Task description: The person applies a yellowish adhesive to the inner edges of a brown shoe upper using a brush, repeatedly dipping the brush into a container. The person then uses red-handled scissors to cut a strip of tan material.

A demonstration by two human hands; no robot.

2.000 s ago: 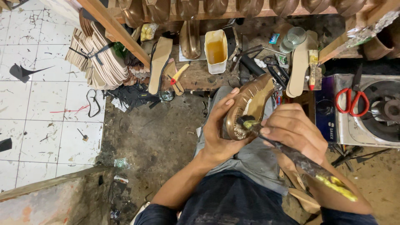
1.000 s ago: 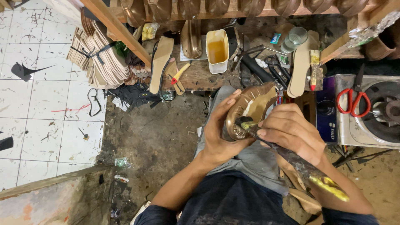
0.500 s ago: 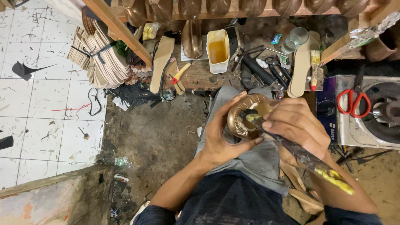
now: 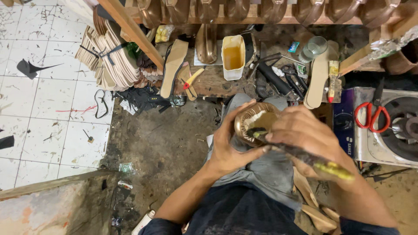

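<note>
A single head-worn camera looks steeply down from close above the person's lap, facing forward over the low table [image 4: 209,82], with tiled floor [image 4: 48,109] at the left and a stove [image 4: 392,130] at the right.

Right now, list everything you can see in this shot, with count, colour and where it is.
shoe upper: one, bronze, in the left hand
brush: one, dark with yellow end, in the right hand
glue container: one, cream with amber liquid, on the bench
insoles: several, tan, on the bench
insole bundle: one stack, pale, far left
scissors: one, red handles, right on the white appliance
bronze shoes: a row, top shelf
glass: one, clear, bench
left hand: grips shoe upper
right hand: holds brush
</note>
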